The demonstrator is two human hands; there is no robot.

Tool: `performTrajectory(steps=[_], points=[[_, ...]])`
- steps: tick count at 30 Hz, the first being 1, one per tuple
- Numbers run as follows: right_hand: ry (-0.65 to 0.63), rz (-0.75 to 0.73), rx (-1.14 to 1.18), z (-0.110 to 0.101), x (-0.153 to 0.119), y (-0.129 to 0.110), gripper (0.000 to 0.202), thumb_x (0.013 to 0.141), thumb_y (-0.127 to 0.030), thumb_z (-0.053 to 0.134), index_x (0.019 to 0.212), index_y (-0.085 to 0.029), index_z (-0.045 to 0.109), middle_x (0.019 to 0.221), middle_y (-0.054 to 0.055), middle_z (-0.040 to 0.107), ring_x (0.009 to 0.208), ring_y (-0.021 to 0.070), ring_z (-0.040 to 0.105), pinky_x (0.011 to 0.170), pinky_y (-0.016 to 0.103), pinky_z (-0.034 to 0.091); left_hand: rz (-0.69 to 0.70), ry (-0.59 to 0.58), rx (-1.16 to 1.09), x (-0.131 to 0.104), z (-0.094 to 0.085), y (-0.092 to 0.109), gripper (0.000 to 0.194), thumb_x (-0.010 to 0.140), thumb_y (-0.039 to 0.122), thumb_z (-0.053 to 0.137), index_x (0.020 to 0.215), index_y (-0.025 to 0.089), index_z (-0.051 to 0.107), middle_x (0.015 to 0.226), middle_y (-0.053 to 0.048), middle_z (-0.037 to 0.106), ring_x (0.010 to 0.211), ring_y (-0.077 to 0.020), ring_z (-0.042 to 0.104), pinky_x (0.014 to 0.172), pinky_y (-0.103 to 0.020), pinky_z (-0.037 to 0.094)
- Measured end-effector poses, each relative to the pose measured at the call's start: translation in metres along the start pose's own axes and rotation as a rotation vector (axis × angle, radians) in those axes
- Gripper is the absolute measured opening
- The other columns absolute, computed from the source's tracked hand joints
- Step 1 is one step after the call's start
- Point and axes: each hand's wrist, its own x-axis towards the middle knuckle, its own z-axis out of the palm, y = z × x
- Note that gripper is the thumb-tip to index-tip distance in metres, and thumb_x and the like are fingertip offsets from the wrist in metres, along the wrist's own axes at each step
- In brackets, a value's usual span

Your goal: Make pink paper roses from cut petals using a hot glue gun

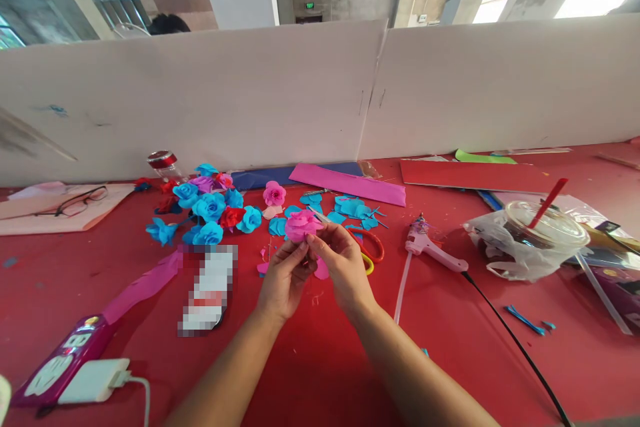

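Observation:
A pink paper flower [301, 224] is held up between both hands above the red table. My left hand [286, 280] pinches its base from the left, fingers curled under it. From the right, my right hand [345, 263] closes thumb and fingers at the flower's lower edge. Scissors with orange and yellow handles [373, 245] lie behind my right hand, partly hidden by it. Blue petals [353, 207] are spread behind the hands, and another pink flower [275, 193] rests to their left. Blue, red and purple flowers [209, 207] form a pile farther left.
The pink glue gun [434, 249] with its black cord lies at right, near a bagged cup [540, 233] with a red straw. A pixelated object, a purple box [65, 360] and a white charger [95, 380] are at left. A white partition [200, 93] borders the red table [310, 373].

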Motion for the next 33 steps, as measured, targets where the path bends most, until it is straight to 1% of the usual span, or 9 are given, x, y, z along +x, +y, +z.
performTrajectory(steps=[6, 9, 12, 14, 18, 21, 23, 28, 33], points=[[-0.118, 0.064, 0.013, -0.002, -0.001, -0.003, 0.023, 0.067, -0.036, 0.076, 0.081, -0.019, 0.069, 0.066, -0.003, 0.06, 0.05, 0.008, 0.045, 0.049, 0.023, 0.038, 0.043, -0.081, 0.044, 0.001, -0.006, 0.002, 0.009, 0.068, 0.026, 0.076, 0.074, 0.02, 0.072, 0.065, 0.0, 0.065, 0.059, -0.0108, 0.056, 0.057, -0.025, 0.043], [-0.149, 0.032, 0.023, -0.002, -0.002, -0.006, 0.018, 0.069, -0.036, 0.075, 0.078, -0.02, 0.071, 0.071, -0.002, 0.063, 0.057, 0.0102, 0.05, 0.053, 0.023, 0.041, 0.045, -0.086, 0.111, 0.001, -0.007, 0.007, 0.01, 0.068, 0.027, 0.076, 0.075, 0.02, 0.074, 0.07, -0.002, 0.068, 0.064, -0.0135, 0.059, 0.062, -0.028, 0.046], [-0.142, 0.005, 0.052, -0.002, -0.002, -0.006, 0.017, 0.071, -0.036, 0.074, 0.08, -0.022, 0.072, 0.081, 0.0, 0.067, 0.07, 0.0142, 0.058, 0.063, 0.026, 0.045, 0.146, -0.08, 0.238, -0.001, -0.005, 0.011, 0.016, 0.067, 0.023, 0.076, 0.083, 0.021, 0.074, 0.084, -0.003, 0.071, 0.081, -0.0168, 0.062, 0.077, -0.031, 0.047], [-0.144, 0.008, 0.062, -0.003, -0.001, -0.004, 0.016, 0.072, -0.035, 0.073, 0.082, -0.023, 0.072, 0.082, 0.001, 0.069, 0.075, 0.0158, 0.06, 0.067, 0.028, 0.047, 0.254, -0.073, 0.322, -0.002, -0.002, 0.013, 0.02, 0.068, 0.022, 0.075, 0.089, 0.022, 0.073, 0.09, -0.003, 0.071, 0.086, -0.0167, 0.061, 0.08, -0.029, 0.045], [-0.096, 0.137, 0.136, -0.005, 0.001, 0.003, 0.014, 0.07, -0.032, 0.076, 0.079, -0.023, 0.073, 0.076, -0.001, 0.069, 0.071, 0.0112, 0.059, 0.07, 0.024, 0.046, 0.399, 0.007, 0.388, -0.002, 0.0, 0.017, 0.015, 0.072, 0.026, 0.072, 0.086, 0.021, 0.071, 0.086, -0.002, 0.069, 0.08, -0.0149, 0.06, 0.075, -0.026, 0.045], [-0.076, 0.253, 0.198, -0.005, 0.002, 0.004, 0.016, 0.066, -0.031, 0.08, 0.075, -0.02, 0.072, 0.07, -0.002, 0.066, 0.065, 0.0087, 0.057, 0.067, 0.022, 0.045, 0.422, 0.107, 0.411, -0.001, -0.001, 0.019, 0.011, 0.072, 0.028, 0.072, 0.08, 0.02, 0.07, 0.078, -0.001, 0.068, 0.075, -0.0135, 0.06, 0.072, -0.025, 0.045], [-0.08, 0.285, 0.216, -0.004, 0.002, 0.004, 0.018, 0.064, -0.031, 0.081, 0.072, -0.019, 0.071, 0.067, -0.002, 0.066, 0.064, 0.009, 0.057, 0.066, 0.022, 0.045, 0.419, 0.143, 0.404, 0.001, -0.002, 0.021, 0.011, 0.071, 0.028, 0.073, 0.077, 0.02, 0.07, 0.074, -0.001, 0.067, 0.073, -0.0133, 0.059, 0.07, -0.024, 0.045], [-0.177, 0.264, 0.175, -0.003, 0.0, 0.001, 0.017, 0.066, -0.031, 0.079, 0.073, -0.018, 0.072, 0.069, -0.001, 0.066, 0.065, 0.0086, 0.056, 0.065, 0.021, 0.044, 0.396, 0.11, 0.329, 0.004, -0.005, 0.023, 0.012, 0.071, 0.028, 0.073, 0.077, 0.019, 0.071, 0.073, -0.001, 0.065, 0.071, -0.0133, 0.057, 0.066, -0.024, 0.045], [-0.196, 0.176, 0.141, -0.002, -0.001, 0.003, 0.016, 0.067, -0.028, 0.079, 0.08, -0.021, 0.074, 0.073, -0.001, 0.068, 0.069, 0.0107, 0.058, 0.073, 0.024, 0.046, 0.403, 0.086, 0.295, 0.003, -0.004, 0.022, 0.008, 0.072, 0.025, 0.072, 0.076, 0.019, 0.068, 0.068, 0.002, 0.062, 0.064, -0.0105, 0.055, 0.061, -0.021, 0.043]])
